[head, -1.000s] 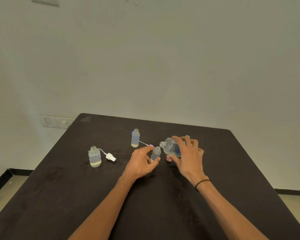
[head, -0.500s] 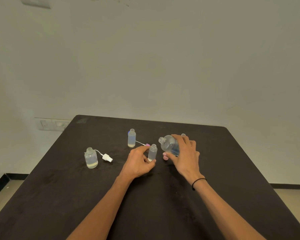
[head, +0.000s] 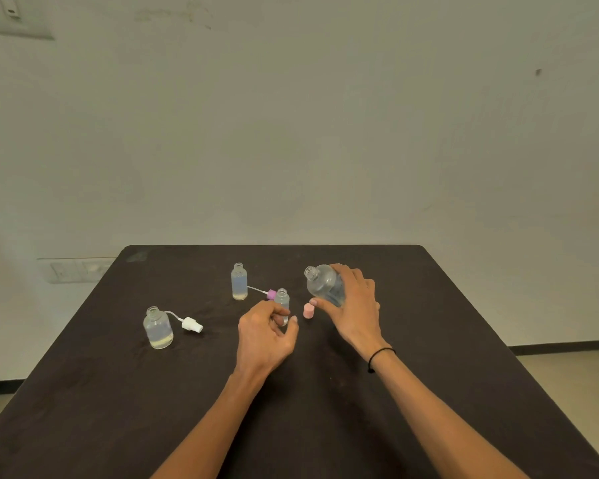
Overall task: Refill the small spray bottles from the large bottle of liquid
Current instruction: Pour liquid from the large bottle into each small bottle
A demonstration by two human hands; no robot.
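I read this as mid-task: my right hand (head: 355, 305) wraps its fingers around the large bottle (head: 324, 285), holding it just off the table and tilted with its open neck toward the left, not yet over any mouth. My left hand (head: 265, 335) pinches the small bottle (head: 282, 304) in the middle between thumb and curled fingers, steadying it upright; it looks nearly empty, so I judge this one is next for filling. A pink cap (head: 309, 310) stands between the two hands. Two other spray bottles, one at the left (head: 158, 328) and one farther back (head: 239, 282), stand open with only a little yellowish liquid at the bottom, their spray heads, white (head: 191, 324) and purple (head: 271, 294), lying beside them, so most of the refilling and all recapping remain. Everything sits on a dark cloth-covered table (head: 429, 340) against a plain pale wall (head: 325, 133) with a socket strip (head: 77, 270) low at the left.
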